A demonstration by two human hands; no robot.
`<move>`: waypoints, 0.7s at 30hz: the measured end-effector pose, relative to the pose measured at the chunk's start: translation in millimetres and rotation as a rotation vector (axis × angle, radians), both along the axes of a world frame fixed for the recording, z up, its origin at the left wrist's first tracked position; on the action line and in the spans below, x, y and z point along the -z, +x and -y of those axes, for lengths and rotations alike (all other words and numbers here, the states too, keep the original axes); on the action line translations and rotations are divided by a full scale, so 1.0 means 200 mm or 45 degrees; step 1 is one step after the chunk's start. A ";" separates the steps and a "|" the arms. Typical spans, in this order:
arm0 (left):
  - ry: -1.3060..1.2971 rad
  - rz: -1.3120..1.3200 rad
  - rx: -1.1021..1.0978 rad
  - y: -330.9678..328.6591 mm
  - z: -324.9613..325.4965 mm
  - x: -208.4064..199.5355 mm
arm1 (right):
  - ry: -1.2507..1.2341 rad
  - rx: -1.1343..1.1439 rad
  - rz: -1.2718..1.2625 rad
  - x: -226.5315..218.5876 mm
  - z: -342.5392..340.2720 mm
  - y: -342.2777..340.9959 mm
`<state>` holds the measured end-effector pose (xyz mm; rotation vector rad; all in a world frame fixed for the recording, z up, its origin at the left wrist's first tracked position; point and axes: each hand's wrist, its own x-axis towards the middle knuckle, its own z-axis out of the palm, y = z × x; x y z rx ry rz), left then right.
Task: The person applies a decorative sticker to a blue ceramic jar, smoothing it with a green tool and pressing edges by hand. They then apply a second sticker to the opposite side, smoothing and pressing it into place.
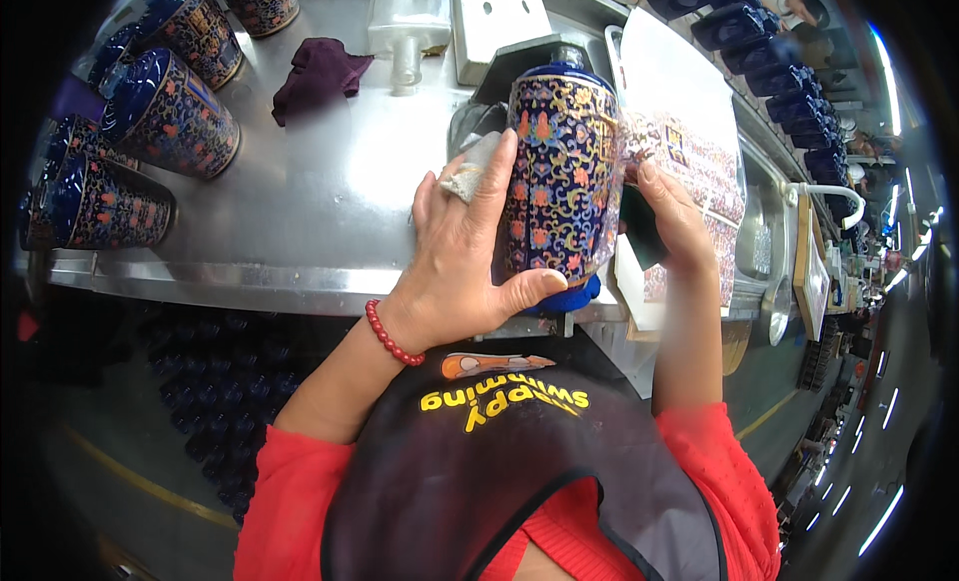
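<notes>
A dark blue bottle (561,171) covered in a colourful floral pattern lies in front of me, its narrow neck pointing away. Along its left side my left hand (455,241) is pressed, fingers reaching up the wall and thumb across the base end. A greyish-white wrap or scrap of cloth (470,171) sits at the fingers of that hand. On the bottle's right, my right hand (674,211) pinches the edge of a thin, clear patterned film (631,141) that meets the bottle's side. Some right-hand fingers are hidden behind it. A blue cloth or pad (569,297) shows under the base.
Several patterned blue bottles (175,111) stand at the left of the metal worktop (340,201). A dark purple cloth (320,78) lies beyond them. White printed sheets (689,81) rest at right, near a metal sink (764,221). More blue bottles (739,31) line the far right.
</notes>
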<state>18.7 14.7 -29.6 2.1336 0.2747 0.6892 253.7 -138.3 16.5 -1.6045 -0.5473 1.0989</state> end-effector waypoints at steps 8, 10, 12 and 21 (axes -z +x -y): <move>-0.088 -0.033 0.047 -0.02 -0.01 0.01 | 0.289 -0.037 -0.255 0.02 0.15 -0.08; -0.088 -0.010 0.063 -0.02 -0.02 0.02 | 0.313 -0.097 -0.191 0.02 0.17 -0.08; -0.110 -0.001 0.081 -0.02 -0.02 0.03 | 0.275 -0.138 -0.075 0.03 0.18 -0.09; -0.172 0.006 0.111 -0.03 -0.03 0.01 | 0.076 -0.234 0.302 0.00 0.18 -0.10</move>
